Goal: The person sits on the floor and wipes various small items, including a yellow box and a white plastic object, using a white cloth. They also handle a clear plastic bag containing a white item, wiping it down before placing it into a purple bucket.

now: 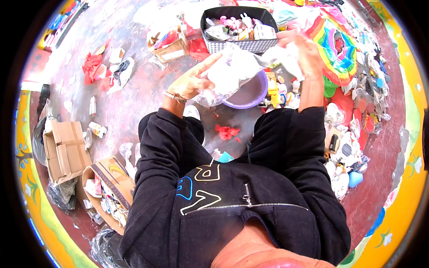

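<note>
A crumpled white plastic bag (232, 69) hangs in front of me over a purple-rimmed basin (264, 85). My left hand (190, 82) is at the bag's left side, index finger stretched along it and thumb below; the other fingers are partly hidden. A bracelet circles that wrist. My right hand (306, 53), smeared by motion, is raised on the right with white plastic (290, 60) in its grasp. This plastic reaches toward the bag, but I cannot tell whether both are one piece. Beside the basin lie yellow plastic toys (273, 91).
A dark woven-pattern basket (241, 45) of small toys stands beyond the basin, with an open cardboard box (172, 47) to its left. Rainbow-coloured fabric (335, 44) and mixed scrap pile up at right. Cardboard boxes (67, 152) stand at left; red scraps (227, 132) lie between my legs.
</note>
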`<state>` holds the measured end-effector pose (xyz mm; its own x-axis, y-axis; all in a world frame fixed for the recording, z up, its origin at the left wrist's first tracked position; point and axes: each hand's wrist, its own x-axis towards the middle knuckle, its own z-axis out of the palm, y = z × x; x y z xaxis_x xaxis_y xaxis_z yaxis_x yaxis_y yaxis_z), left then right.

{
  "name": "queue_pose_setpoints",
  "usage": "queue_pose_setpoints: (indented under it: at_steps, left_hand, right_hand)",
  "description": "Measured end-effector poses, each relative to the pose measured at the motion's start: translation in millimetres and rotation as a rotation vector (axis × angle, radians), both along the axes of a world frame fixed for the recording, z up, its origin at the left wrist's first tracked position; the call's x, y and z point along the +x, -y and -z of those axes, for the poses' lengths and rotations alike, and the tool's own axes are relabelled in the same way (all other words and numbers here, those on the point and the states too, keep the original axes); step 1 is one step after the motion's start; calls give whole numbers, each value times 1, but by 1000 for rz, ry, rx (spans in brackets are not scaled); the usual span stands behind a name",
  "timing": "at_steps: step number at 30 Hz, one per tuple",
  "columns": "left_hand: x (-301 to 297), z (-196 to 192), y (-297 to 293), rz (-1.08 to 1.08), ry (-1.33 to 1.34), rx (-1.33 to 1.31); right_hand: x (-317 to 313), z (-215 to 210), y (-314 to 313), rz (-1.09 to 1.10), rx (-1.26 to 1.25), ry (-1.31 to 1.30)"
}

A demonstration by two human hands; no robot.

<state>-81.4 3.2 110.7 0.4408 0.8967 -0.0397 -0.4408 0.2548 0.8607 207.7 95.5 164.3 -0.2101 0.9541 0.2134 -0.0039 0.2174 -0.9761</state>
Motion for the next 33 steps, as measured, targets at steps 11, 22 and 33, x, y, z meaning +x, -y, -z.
queue_pose_setpoints:
  at_steps: [11,22,33]
  left_hand:
    - [-6,22,-12,44,56,70]
    - [25,34,-22,132,714,30]
    - [33,25,-31,-405,671,-33]
  right_hand:
    - [-58,-16,21,-449,-22,339]
    - [-67,-3,19,163,-338,-314]
    - [-129,49,54,23,-50,-175]
